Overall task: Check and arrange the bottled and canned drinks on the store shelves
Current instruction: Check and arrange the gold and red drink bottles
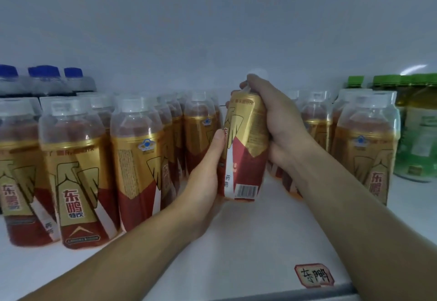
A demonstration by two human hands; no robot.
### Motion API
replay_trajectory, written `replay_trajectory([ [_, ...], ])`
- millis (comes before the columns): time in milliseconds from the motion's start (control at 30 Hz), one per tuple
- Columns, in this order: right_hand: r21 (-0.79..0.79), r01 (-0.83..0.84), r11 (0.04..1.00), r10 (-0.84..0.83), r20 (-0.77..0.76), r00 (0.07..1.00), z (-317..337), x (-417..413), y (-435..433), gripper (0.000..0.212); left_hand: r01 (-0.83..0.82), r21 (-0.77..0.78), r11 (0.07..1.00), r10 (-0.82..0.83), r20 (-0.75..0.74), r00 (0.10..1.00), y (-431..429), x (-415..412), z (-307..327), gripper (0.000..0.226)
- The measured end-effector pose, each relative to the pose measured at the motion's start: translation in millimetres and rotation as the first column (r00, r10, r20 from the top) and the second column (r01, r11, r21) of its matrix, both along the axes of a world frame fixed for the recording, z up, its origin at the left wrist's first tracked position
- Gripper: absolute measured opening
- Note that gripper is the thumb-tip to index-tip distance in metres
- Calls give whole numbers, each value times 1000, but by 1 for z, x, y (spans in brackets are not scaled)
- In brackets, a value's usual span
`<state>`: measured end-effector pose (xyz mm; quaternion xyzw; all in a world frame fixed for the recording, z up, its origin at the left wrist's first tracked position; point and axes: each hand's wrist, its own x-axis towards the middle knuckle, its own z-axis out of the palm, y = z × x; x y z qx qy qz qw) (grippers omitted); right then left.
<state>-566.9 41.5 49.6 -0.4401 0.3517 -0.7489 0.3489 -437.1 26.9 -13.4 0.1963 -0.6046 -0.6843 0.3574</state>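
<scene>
A gold-and-red energy drink bottle (246,158) is held between both hands above the white shelf (248,241), its barcode facing me. My right hand (276,120) wraps its neck and upper body from the right, covering the cap. My left hand (208,173) presses against its lower left side, thumb up along the label. Rows of matching gold-and-red bottles stand on the left (78,170) and on the right (369,144), all upright with clear dome caps.
Blue-capped bottles (45,80) stand at the back left. Green-capped, green-labelled bottles (418,130) stand at the far right. A handwritten red-bordered label (314,275) is stuck near the shelf's front edge. The white underside of the shelf above fills the upper view.
</scene>
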Motion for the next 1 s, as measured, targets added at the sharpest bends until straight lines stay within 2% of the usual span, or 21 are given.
replay_trajectory([
  [100, -2, -181, 984, 180, 71, 981, -1, 1, 1, 24, 12, 111, 994, -10, -12, 1000, -2, 3, 1, 61],
  [200, -24, -311, 950, 312, 103, 944, 0, 1, 7, 28, 115, 177, 977, -116, -5, 993, 0, 7, 3, 70],
  [267, -49, -296, 954, 300, 132, 945, 2, 0, 8, 23, 99, 147, 984, -99, -5, 995, 2, 5, 3, 66],
  [433, -21, -143, 989, 145, 108, 984, 0, -5, 1, 20, -50, -14, 999, 50, -11, 999, 3, -2, 2, 51],
  [500, -10, -197, 980, 196, 137, 971, -1, -6, -1, 20, -66, 40, 997, 67, -15, 998, 1, -1, 1, 53],
  [600, 35, -284, 958, 275, 168, 947, -4, -4, 0, 44, 70, 231, 970, -58, -60, 996, 2, 5, 3, 67],
  [633, 39, -281, 959, 271, 171, 947, -4, -5, 1, 41, 107, 231, 967, -97, -55, 994, 3, 5, 3, 69],
  [700, 45, -256, 966, 243, 187, 952, -3, -7, 3, 30, 83, 162, 983, -80, -21, 997, 3, 4, 0, 66],
  [800, 35, -115, 993, 109, 151, 983, -1, -5, 3, 31, -20, -20, 1000, 21, 21, 1000, 6, -1, -1, 55],
  [867, 20, -40, 999, 37, 131, 991, -1, -4, 1, 24, -72, -58, 996, 73, 9, 997, 6, -2, 0, 52],
  [933, 4, -89, 996, 88, 141, 986, -1, -2, 0, 21, -95, -6, 995, 95, -35, 995, 3, -1, 1, 52],
  [1000, -27, -193, 981, 195, 166, 967, 0, -1, 1, 19, -13, 126, 992, 24, -87, 996, 2, 3, 4, 57],
])
